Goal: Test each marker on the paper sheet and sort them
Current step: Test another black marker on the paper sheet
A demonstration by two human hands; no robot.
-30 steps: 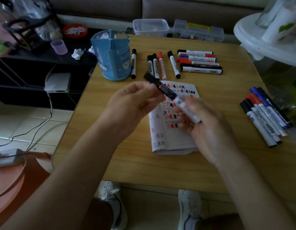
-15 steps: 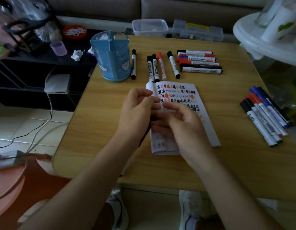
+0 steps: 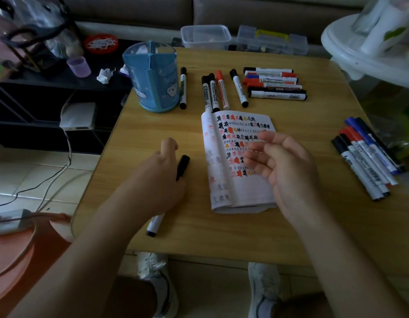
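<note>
Left hand (image 3: 160, 180) clamped on black marker (image 3: 182, 165), cap on, low over table (image 3: 139, 134), just left of paper sheet (image 3: 221, 134). Right hand (image 3: 288, 168) empty, fingers loosely spread, hovering above sheet. Change: half second ago both hands met on marker; now parted, marker carried off sheet. Judgement: test of this marker finished, sorting pending. Sorted group (image 3: 368, 161) at right edge; further rows (image 3: 212, 92) and stack (image 3: 274, 84) beyond sheet, beside blue holder (image 3: 153, 76).
</note>
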